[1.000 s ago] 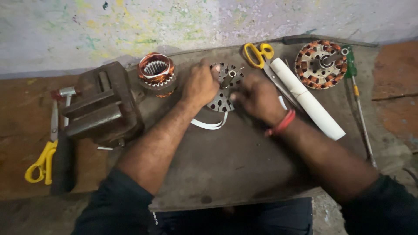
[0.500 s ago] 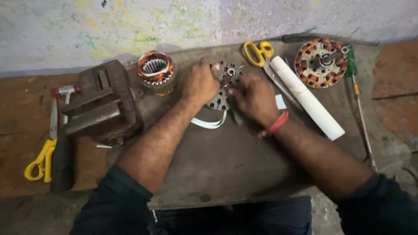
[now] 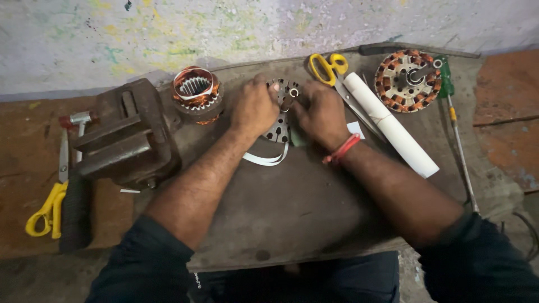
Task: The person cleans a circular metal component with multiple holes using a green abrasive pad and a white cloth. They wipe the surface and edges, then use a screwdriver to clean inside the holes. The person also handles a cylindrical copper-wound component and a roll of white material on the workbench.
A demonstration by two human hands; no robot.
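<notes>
A bare metal stator core (image 3: pixel 282 109), flat and slotted, lies on the worn grey bench top (image 3: pixel 292 207) between both of my hands. My left hand (image 3: pixel 254 106) grips its left side with the fingers curled over the rim. My right hand (image 3: pixel 319 112), with a red thread band at the wrist, holds its right side. White insulation paper strips (image 3: pixel 266 159) curl out from under the core towards me. A small white paper piece (image 3: pixel 355 129) lies just right of my right wrist.
A rusty bench vise (image 3: pixel 126 137) stands at the left. A copper-wound stator (image 3: pixel 196 92) sits beside it. Yellow scissors (image 3: pixel 331 70), a white paper roll (image 3: pixel 390 123), a second wound stator (image 3: pixel 407 80) and a green screwdriver (image 3: pixel 452 106) lie at right. More yellow scissors (image 3: pixel 45 213) lie far left.
Both hands have stayed on the stator core, shifting slightly on it. Nothing else on the bench has moved.
</notes>
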